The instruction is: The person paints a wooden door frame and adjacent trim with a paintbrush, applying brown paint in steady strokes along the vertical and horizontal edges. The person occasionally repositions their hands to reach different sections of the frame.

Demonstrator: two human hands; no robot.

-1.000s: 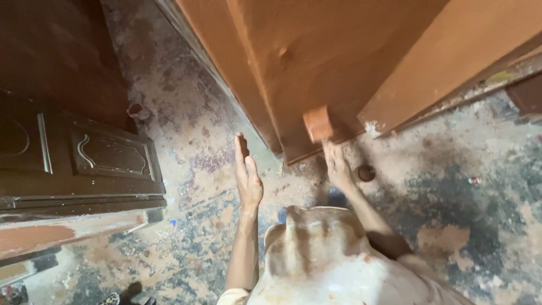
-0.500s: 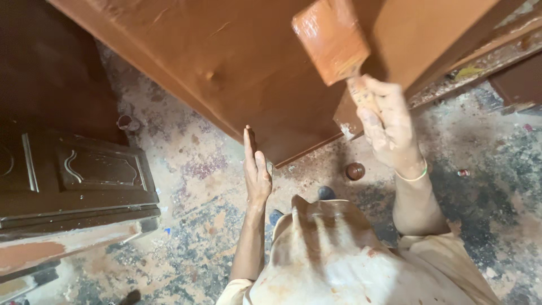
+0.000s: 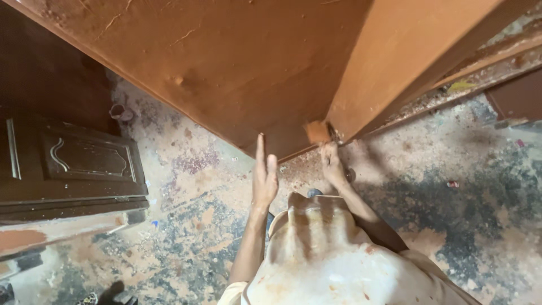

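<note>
The brush (image 3: 318,132), a flat wide one caked in orange-brown paint, sits low against the bottom edge of the big door panel (image 3: 243,68), where that panel meets a second board (image 3: 406,56) leaning beside it. Nearest the camera a paint-stained pale garment (image 3: 333,260) fills the lower middle and hides the floor beneath it. From it the left hand (image 3: 264,176) rises flat and open, fingers straight and together, its tips at the panel's lower edge; whether they touch it cannot be told. The right hand (image 3: 332,164) has its grip closed on the brush handle, which is mostly hidden under the fingers. The concrete floor (image 3: 186,186) is rough and blotched with orange and dark stains. At the left a dark brown carved door (image 3: 73,164) lies flat, cut off by the frame edge. Beyond it a small round tin (image 3: 117,112) stands near the panel's edge. The panel's surface is matt orange-brown with scratches and one raised lump.
</note>
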